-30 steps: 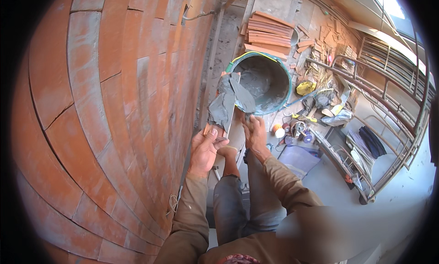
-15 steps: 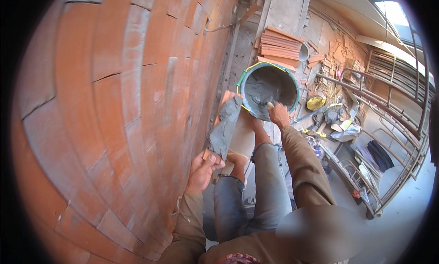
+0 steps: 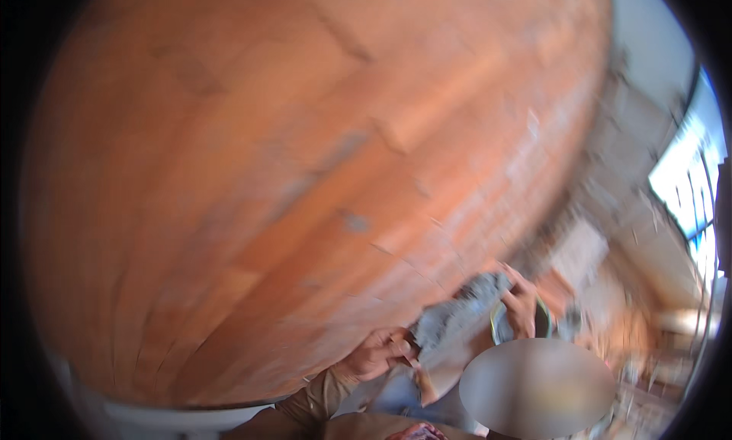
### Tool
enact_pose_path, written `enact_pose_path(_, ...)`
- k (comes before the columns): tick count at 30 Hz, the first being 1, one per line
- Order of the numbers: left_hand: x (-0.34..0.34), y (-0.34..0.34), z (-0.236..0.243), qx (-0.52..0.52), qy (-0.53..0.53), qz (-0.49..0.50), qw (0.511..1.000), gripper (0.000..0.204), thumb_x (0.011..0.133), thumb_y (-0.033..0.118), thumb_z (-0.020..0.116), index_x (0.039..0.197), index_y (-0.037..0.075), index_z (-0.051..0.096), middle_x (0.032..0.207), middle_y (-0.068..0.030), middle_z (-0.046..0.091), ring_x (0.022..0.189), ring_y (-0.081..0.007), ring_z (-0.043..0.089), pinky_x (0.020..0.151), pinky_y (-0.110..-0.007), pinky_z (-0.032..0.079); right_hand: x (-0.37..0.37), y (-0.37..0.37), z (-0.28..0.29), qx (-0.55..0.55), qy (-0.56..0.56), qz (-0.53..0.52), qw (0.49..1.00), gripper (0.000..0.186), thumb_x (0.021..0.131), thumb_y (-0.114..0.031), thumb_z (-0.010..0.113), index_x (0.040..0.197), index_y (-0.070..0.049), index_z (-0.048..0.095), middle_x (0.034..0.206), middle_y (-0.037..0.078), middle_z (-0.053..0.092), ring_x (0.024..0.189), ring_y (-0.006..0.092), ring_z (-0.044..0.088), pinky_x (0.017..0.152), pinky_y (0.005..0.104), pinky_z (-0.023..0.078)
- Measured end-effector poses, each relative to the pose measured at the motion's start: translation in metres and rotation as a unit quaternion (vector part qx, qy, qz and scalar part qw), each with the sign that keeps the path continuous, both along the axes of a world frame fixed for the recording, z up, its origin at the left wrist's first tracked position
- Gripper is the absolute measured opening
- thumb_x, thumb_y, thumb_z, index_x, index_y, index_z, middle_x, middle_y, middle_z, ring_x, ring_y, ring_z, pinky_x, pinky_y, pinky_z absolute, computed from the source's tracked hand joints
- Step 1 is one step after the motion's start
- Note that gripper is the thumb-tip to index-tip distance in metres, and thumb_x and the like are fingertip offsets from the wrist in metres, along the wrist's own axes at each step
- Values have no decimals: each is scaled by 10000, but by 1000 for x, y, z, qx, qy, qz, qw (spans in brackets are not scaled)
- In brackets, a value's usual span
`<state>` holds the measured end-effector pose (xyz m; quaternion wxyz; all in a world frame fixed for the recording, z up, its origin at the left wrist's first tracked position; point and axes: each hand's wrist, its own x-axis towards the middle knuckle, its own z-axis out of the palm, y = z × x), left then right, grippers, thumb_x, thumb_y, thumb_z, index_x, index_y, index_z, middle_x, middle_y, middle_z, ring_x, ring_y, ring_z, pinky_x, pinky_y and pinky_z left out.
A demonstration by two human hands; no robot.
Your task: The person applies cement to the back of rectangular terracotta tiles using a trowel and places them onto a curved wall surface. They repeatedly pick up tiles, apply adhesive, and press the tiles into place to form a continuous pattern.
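A tile coated in wet grey mortar (image 3: 460, 312) slants along the lower part of the wall of terracotta tiles (image 3: 320, 173). My left hand (image 3: 375, 354) is closed on its lower-left end. My right hand (image 3: 521, 306) is at its upper-right end, fingers curled over it, though motion blurs them. Behind my right hand, the mortar bucket (image 3: 543, 322) shows only its rim and a little of its inside. No trowel can be made out.
Beyond the bucket is an orange tile stack (image 3: 557, 287), blurred, with clutter at the lower right. A grey ledge (image 3: 577, 245) runs beside the wall, and a bright window (image 3: 682, 192) shows at the far right.
My view has swung up to the wall. My right hand has left the bucket's inside for the mortar-coated tile's far end, and the tile now lies more slanted.
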<state>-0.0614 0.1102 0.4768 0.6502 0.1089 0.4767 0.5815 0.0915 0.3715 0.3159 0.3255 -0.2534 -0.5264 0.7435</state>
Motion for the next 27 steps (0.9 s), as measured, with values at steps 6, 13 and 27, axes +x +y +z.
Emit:
enact_pose_path(6,-28,-1,78,163,26,-7,986,492,977,342,644,1262,-51,563,1018,-58,637,940,-173,639,871,-337,540,-51,31,126,190,170,-167,952,429,859,-68,744,1250,72,636,1241,137,656,1137,246,625,1018,362,462)
enact_pose_path(13,-7,-57,129,253,113,127,952,629,931,373,694,1332,-74,508,1123,-98,658,972,-194,647,783,-390,573,-91,6,241,372,298,-180,860,290,899,-99,737,1158,10,669,1140,161,678,1075,262,658,951,394,519)
enact_pose_path(27,-33,-128,281,419,168,233,862,673,1004,615,407,1210,5,601,888,-92,696,748,-192,676,673,-409,575,-119,-55,455,630,448,-195,603,361,905,-226,726,1072,31,536,968,178,631,910,381,663,802,486,567)
